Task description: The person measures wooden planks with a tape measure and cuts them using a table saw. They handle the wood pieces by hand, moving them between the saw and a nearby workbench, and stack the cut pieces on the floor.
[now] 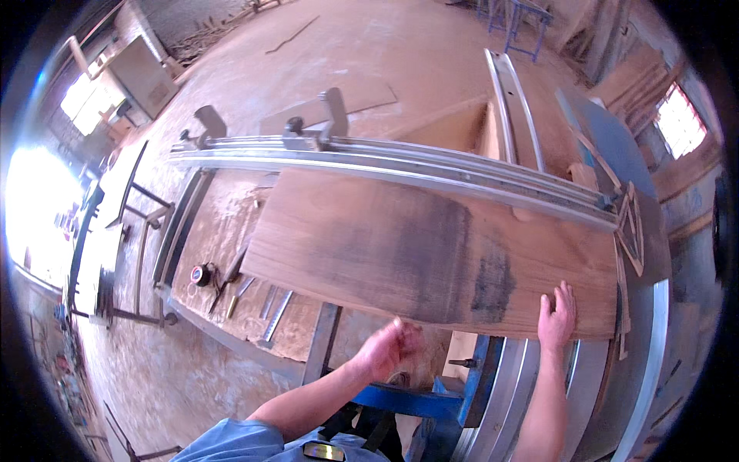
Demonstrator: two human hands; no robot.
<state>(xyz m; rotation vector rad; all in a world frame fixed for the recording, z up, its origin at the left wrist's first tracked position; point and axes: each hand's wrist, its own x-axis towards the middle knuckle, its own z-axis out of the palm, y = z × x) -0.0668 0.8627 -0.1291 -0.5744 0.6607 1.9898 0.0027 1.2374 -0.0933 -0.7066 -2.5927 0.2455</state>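
Pressing our right hand [556,314] flat, fingers spread, on the wooden board [431,254] lying across the saw table's metal rails [400,163], we pinch its near edge with our left hand [392,346], fingers curled together.

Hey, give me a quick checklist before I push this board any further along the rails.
1. Right hand flat on the board near its front edge: ok.
2. Left hand gripping the board: cannot tell; it is blurred, at the front edge.
3. Board lying flat against the long metal rails: ok.
4. Clamp on the rails tightened: cannot tell.
5. Tape measure and small tools clear of the board: ok, they lie on the bench to the left.
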